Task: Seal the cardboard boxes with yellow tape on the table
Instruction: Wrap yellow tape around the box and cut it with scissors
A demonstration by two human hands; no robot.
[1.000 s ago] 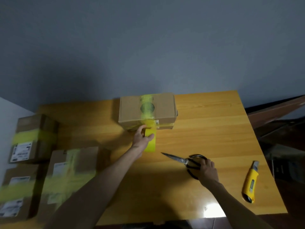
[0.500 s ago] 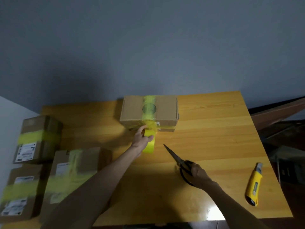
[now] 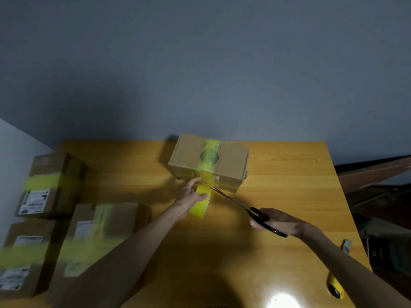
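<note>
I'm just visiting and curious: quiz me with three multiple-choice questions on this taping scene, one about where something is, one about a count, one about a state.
1. Where do the scissors' tips point?
A. At the tape between the roll and the box
B. At the knife
C. At the wall

2. How many cardboard boxes are in view?
A. Two
B. Four
C. Six

3. What is the left hand doing?
A. Lying flat on the table
B. Holding the tape roll
C. Lifting a box

Answers:
1. A: the right hand aims the blades at the tape stretched from the tape roll to the middle box.
2. B: the middle box plus three taped boxes at the table's left.
3. B: its fingers wrap the yellow roll just in front of the middle box.
</note>
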